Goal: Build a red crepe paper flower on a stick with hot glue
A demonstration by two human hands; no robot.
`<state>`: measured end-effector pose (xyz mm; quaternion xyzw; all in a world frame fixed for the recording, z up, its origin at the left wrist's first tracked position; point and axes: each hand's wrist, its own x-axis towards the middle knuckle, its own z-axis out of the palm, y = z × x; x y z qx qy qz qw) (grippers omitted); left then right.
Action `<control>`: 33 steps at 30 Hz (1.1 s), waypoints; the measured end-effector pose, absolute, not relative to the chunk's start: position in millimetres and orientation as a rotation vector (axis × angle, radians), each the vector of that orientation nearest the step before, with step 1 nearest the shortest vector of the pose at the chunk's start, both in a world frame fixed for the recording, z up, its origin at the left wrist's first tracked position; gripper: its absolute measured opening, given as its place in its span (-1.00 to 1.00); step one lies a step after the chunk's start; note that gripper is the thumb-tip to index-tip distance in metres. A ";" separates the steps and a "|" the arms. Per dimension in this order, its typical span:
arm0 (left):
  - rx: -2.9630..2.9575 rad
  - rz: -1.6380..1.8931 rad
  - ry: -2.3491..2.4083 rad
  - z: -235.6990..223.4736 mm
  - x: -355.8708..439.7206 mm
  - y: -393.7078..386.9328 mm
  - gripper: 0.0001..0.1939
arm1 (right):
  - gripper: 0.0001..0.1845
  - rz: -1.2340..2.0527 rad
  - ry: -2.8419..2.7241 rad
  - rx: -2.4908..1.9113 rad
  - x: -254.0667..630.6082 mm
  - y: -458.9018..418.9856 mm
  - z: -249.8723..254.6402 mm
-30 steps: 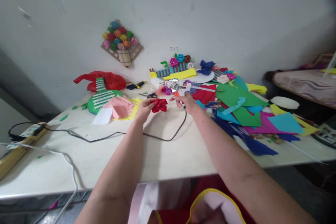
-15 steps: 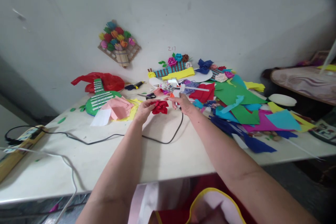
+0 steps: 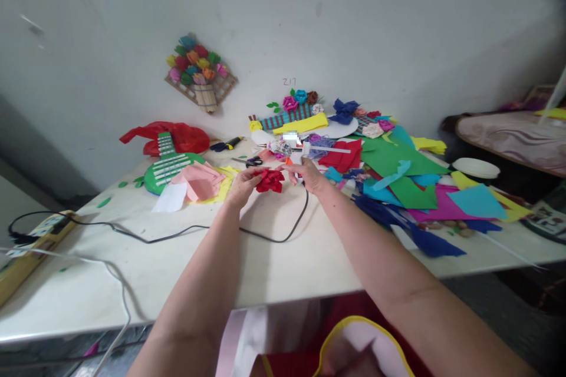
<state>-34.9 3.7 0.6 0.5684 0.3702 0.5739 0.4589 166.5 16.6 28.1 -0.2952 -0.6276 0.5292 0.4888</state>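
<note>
My left hand (image 3: 242,185) is closed on a crumpled red paper flower (image 3: 269,180), held just above the white table (image 3: 274,271). My right hand (image 3: 309,177) is closed around a white glue gun (image 3: 304,153). The gun's orange tip (image 3: 289,160) points left, close to the flower. The gun's black cord (image 3: 283,239) loops from under my right hand across the table to the left. Both forearms reach out from the bottom of the view.
Several coloured paper sheets (image 3: 398,182) cover the right half. On the left lie a green paper guitar (image 3: 170,165), pink paper (image 3: 198,179), scissors (image 3: 253,161), a red bag (image 3: 186,136) and a power strip (image 3: 39,230). Finished paper flower pieces (image 3: 296,109) stand by the wall.
My right hand with the glue gun has moved a little left, closer to the red flower. My left hand has kept its hold on the flower in nearly the same place.
</note>
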 end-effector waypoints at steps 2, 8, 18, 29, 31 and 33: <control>1.388 1.418 0.912 0.7 -34.7 3.6 -0.49 | -0.64 1.290 -1.534 -0.729 166.6 17.3 27.7; 1.379 1.404 0.910 0.8 -35.0 3.0 -0.51 | -0.63 1.293 -1.536 -0.728 167.1 18.3 27.5; 1.251 1.445 0.916 -4.3 -40.7 7.6 -0.54 | -0.62 1.312 -1.366 -0.671 168.3 24.0 26.0; 1.259 1.376 0.860 -1.2 -39.5 4.0 -0.55 | -0.61 1.317 -1.327 -0.705 166.4 23.1 25.6; 1.261 1.371 0.853 -1.5 -40.0 4.3 -0.53 | -0.63 1.322 -1.329 -0.708 166.2 22.8 25.7; 1.259 1.365 0.849 -1.0 -39.9 3.7 -0.51 | -0.64 1.329 -1.331 -0.713 166.1 22.5 25.7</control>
